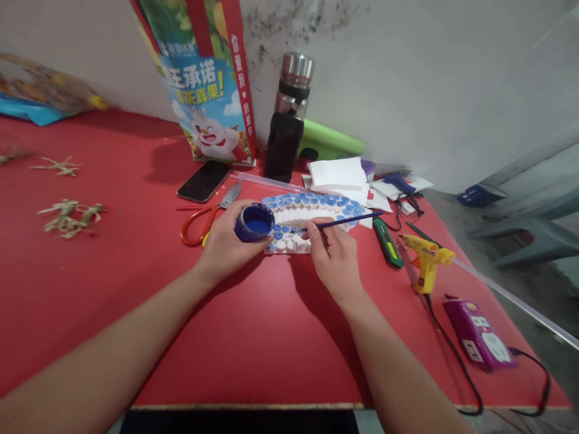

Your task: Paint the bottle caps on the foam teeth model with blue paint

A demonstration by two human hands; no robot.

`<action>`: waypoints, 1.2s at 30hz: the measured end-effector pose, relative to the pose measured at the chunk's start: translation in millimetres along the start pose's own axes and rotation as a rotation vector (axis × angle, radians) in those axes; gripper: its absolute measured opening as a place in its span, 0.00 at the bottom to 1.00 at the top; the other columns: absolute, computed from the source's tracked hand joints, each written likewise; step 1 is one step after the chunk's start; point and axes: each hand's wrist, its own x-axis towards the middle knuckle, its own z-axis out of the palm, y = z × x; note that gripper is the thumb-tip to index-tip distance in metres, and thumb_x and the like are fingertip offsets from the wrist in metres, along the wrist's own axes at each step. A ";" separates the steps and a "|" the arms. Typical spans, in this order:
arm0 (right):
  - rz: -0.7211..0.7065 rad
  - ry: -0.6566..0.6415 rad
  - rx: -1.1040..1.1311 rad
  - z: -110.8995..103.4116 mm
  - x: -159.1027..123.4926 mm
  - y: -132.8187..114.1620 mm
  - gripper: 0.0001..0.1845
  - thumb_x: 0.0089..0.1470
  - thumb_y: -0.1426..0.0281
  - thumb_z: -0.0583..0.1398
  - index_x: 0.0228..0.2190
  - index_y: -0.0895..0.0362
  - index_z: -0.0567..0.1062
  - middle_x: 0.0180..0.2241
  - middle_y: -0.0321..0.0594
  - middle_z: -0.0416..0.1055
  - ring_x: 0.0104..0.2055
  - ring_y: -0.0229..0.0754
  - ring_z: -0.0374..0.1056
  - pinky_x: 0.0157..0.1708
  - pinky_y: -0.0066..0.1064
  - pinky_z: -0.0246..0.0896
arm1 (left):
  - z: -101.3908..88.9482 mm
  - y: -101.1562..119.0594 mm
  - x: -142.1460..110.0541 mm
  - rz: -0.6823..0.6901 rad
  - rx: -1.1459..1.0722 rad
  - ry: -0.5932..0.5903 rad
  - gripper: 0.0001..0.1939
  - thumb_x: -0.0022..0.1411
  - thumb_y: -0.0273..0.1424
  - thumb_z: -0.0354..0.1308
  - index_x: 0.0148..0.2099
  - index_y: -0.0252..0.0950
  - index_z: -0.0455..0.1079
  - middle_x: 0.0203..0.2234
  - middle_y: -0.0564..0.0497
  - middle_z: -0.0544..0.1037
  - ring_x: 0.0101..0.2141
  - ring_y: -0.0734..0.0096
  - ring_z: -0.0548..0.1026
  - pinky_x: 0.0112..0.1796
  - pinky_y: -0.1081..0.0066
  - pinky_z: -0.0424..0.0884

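Here, paint jar [249, 236] over red tabletop [262, 337], blotchy wall [407, 90], probably a stool [534, 236] beside.

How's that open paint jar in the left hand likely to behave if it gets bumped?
The paint jar would probably spill if tipped, since its wide mouth is uncovered and blue paint shows inside. It looks fairly stiff, its rim round under the left hand's grip. Being round, it may roll if it lands sideways on the red table.

A phone [205, 181] lies before a printed bag [210, 102] beside a bottle [284, 138].
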 end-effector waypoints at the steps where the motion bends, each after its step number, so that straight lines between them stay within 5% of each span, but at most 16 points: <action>1: -0.001 -0.005 0.004 0.4 -0.1 -0.3 0.17 0.74 0.58 0.56 0.40 0.55 0.78 0.33 0.42 0.81 0.34 0.44 0.76 0.37 0.36 0.68 | 0.0 0.1 0.1 0.003 -0.001 -0.003 0.28 0.54 0.37 0.74 0.55 0.38 0.72 0.50 0.45 0.83 0.50 0.54 0.82 0.54 0.56 0.78; 9: -0.032 -0.021 -0.018 -1.6 1.2 -2.5 0.18 0.73 0.61 0.56 0.32 0.53 0.77 0.30 0.41 0.79 0.30 0.43 0.74 0.34 0.36 0.66 | -1.0 0.9 0.2 0.014 0.010 -0.010 0.27 0.54 0.38 0.74 0.54 0.38 0.72 0.49 0.45 0.83 0.50 0.53 0.82 0.53 0.56 0.79; 16: -0.025 0.007 -0.012 0.4 1.0 -0.6 0.15 0.73 0.61 0.56 0.37 0.55 0.78 0.32 0.42 0.81 0.33 0.45 0.75 0.38 0.38 0.68 | -0.7 1.4 0.0 0.023 0.009 -0.005 0.27 0.54 0.37 0.74 0.55 0.38 0.72 0.49 0.45 0.83 0.49 0.55 0.82 0.52 0.58 0.79; 36: -0.016 -0.018 -0.046 -0.9 2.8 0.2 0.18 0.72 0.62 0.57 0.31 0.55 0.77 0.29 0.42 0.79 0.29 0.43 0.73 0.33 0.35 0.64 | 0.2 -0.3 0.8 0.051 0.008 0.002 0.26 0.54 0.37 0.74 0.54 0.38 0.73 0.48 0.47 0.83 0.48 0.56 0.82 0.51 0.60 0.78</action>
